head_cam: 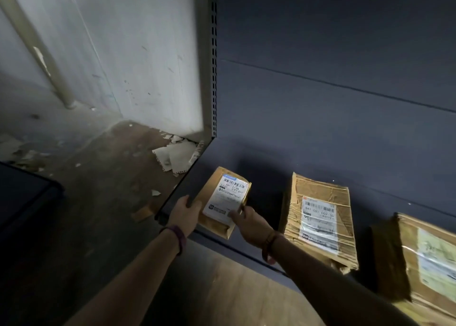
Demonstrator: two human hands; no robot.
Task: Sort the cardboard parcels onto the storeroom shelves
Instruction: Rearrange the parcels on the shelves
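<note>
A small cardboard parcel (225, 200) with a white barcode label lies at the left end of the dark blue shelf (266, 168). My left hand (186, 213) grips its left edge. My right hand (249, 224) holds its near right corner, thumb on the label. A wider, crumpled parcel (320, 217) with a taped label lies on the same shelf to the right. A third parcel (424, 264) with a pale label sits at the far right, cut off by the frame's edge.
The shelf's slotted metal upright (211, 62) stands at its left end, against a pale wall (128, 49). Torn paper scraps (172, 156) litter the dirty floor to the left. A dark object (22, 192) stands at the left edge. A pipe (37, 47) runs down the wall.
</note>
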